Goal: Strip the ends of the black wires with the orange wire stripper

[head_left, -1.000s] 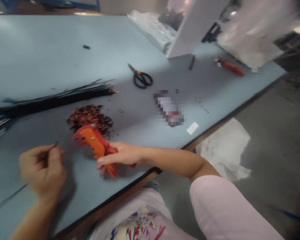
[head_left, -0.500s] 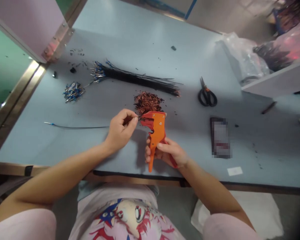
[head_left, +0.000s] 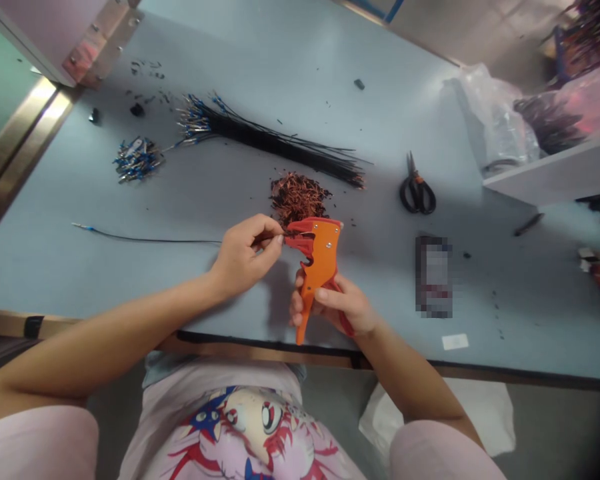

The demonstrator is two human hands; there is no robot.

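Note:
My right hand [head_left: 336,307] is wrapped round the handles of an orange wire stripper [head_left: 318,261], held upright over the near edge of the blue table [head_left: 260,60]. My left hand [head_left: 245,253] pinches a thin black wire [head_left: 150,238] and holds its end in the stripper's jaws. The wire trails left across the table to a blue-tipped end. Just behind the stripper lies a heap of copper-coloured wire scraps [head_left: 298,195]. A bundle of black wires [head_left: 275,141] lies further back.
Black scissors [head_left: 417,189] lie to the right, near a blurred flat object [head_left: 433,275]. Small blue terminals [head_left: 134,157] sit at the left. A clear plastic bag [head_left: 495,127] and a white shelf [head_left: 555,170] stand at the far right. A metal frame [head_left: 25,133] runs along the left edge.
The view swung from the table's right side back to the hands. My left hand brought the wire's end into the stripper's jaws, and the stripper now stands upright in my right hand.

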